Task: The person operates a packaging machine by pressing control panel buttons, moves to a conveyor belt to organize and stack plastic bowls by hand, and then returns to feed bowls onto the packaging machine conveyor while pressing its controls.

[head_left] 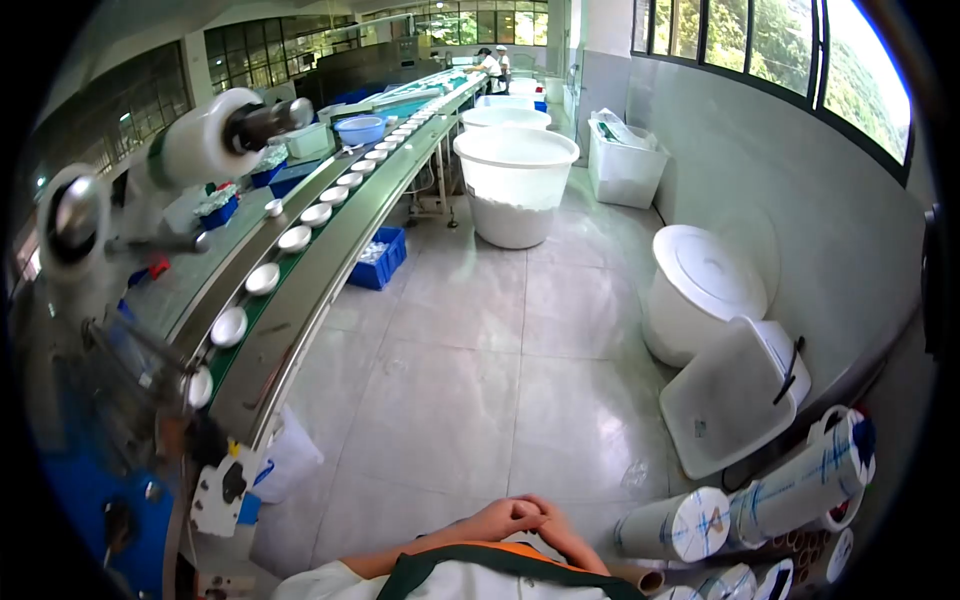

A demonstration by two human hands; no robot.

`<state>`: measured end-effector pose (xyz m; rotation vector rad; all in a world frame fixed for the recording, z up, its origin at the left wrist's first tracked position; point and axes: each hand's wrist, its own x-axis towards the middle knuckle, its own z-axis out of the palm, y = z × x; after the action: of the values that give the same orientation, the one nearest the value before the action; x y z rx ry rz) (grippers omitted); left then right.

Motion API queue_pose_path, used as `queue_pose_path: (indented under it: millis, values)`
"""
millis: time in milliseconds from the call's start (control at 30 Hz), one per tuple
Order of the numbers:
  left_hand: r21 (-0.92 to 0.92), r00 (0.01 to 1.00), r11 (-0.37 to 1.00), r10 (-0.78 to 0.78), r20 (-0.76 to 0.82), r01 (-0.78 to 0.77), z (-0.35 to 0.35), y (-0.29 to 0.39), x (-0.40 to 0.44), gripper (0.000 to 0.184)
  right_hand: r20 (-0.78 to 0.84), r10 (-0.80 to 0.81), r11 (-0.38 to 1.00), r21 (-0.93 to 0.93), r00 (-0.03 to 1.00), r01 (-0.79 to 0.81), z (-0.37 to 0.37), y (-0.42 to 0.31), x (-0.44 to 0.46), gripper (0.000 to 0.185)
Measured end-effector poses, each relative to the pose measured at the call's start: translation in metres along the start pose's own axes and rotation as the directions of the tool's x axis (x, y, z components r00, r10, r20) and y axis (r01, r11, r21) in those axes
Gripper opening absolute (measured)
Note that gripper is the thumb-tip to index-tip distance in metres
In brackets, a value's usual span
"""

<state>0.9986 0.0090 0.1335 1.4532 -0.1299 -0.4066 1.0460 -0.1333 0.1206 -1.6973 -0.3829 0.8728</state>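
Observation:
My left hand (497, 520) and my right hand (549, 521) are clasped together low in front of my body, at the bottom of the head view. Their fingers are closed and folded against each other, and no object shows in them. Below them lies my apron (500, 557), dark green and orange over a white shirt. To the left runs a conveyor with a green belt (266, 322), carrying a line of white bowls (263, 279). Both hands are well apart from it.
White tubs (515, 160) stand beside the conveyor, with a blue crate (379, 258) beneath it. Along the right wall are a lidded bin (700, 290), a tilted white tub (725, 400) and wrapped rolls (672, 525). Machine rollers (205, 135) jut in at left. Two people (493, 64) stand far back.

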Motion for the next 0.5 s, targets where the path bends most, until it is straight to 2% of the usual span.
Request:
queue_pose_path:
  millis: [33, 67, 133, 167, 200, 233, 267, 333, 367, 400, 467, 500]
  values:
    - [0.163, 0.996, 0.987, -0.011, 0.092, -0.004, -0.018, 0.013, 0.028, 0.036, -0.048, -0.142, 0.990, 0.003, 0.989, 0.142, -0.024, 0.005, 0.020, 0.032]
    - [0.217, 0.986, 0.966, 0.113, 0.118, -0.137, -0.030, 0.010, 0.058, 0.040, -0.095, -0.193, 0.979, 0.050, 0.977, 0.198, -0.046, 0.006, 0.034, 0.031]
    - [0.501, 0.976, 0.856, 0.023, 0.215, -0.130, -0.055, 0.037, 0.113, 0.046, -0.221, -0.155, 0.986, 0.021, 0.963, 0.164, -0.090, -0.011, 0.051, 0.030]
    - [0.497, 0.975, 0.860, 0.008, 0.220, -0.119, -0.067, 0.038, 0.135, 0.046, -0.266, -0.100, 0.989, 0.081, 0.959, 0.126, -0.110, -0.002, 0.061, 0.029]
    - [0.718, 0.969, 0.674, -0.014, 0.246, -0.173, -0.082, 0.035, 0.160, 0.045, -0.308, -0.045, 0.986, 0.141, 0.950, 0.092, -0.131, 0.012, 0.071, 0.027]
    - [0.876, 0.963, 0.424, -0.031, 0.269, -0.231, -0.096, 0.035, 0.189, 0.045, -0.337, -0.017, 0.982, 0.172, 0.941, 0.079, -0.154, 0.016, 0.078, 0.028]
    - [0.875, 0.961, 0.422, -0.031, 0.275, -0.237, -0.112, 0.028, 0.216, 0.045, -0.343, -0.017, 0.982, 0.172, 0.939, 0.081, -0.174, 0.021, 0.086, 0.028]
    - [0.934, 0.949, 0.216, -0.075, 0.307, -0.285, -0.137, 0.021, 0.266, 0.034, -0.420, 0.177, 0.945, 0.325, 0.890, -0.034, -0.216, 0.027, 0.106, 0.029]
    - [0.955, 0.957, 0.195, -0.143, 0.252, -0.223, -0.144, 0.022, 0.285, 0.035, -0.433, 0.187, 0.947, 0.319, 0.882, -0.044, -0.234, 0.027, 0.118, 0.029]
    - [0.956, 0.957, 0.203, -0.154, 0.246, -0.213, -0.151, 0.024, 0.300, 0.035, -0.422, 0.198, 0.944, 0.326, 0.885, -0.056, -0.253, 0.025, 0.133, 0.029]
    - [0.932, 0.967, 0.316, -0.120, 0.226, -0.179, -0.171, 0.040, 0.344, 0.037, -0.369, 0.191, 0.949, 0.304, 0.910, -0.076, -0.306, 0.010, 0.180, 0.028]
    - [0.949, 0.976, 0.288, -0.135, 0.170, -0.126, -0.183, 0.037, 0.363, 0.038, -0.377, 0.180, 0.963, 0.256, 0.908, -0.084, -0.326, -0.006, 0.209, 0.028]
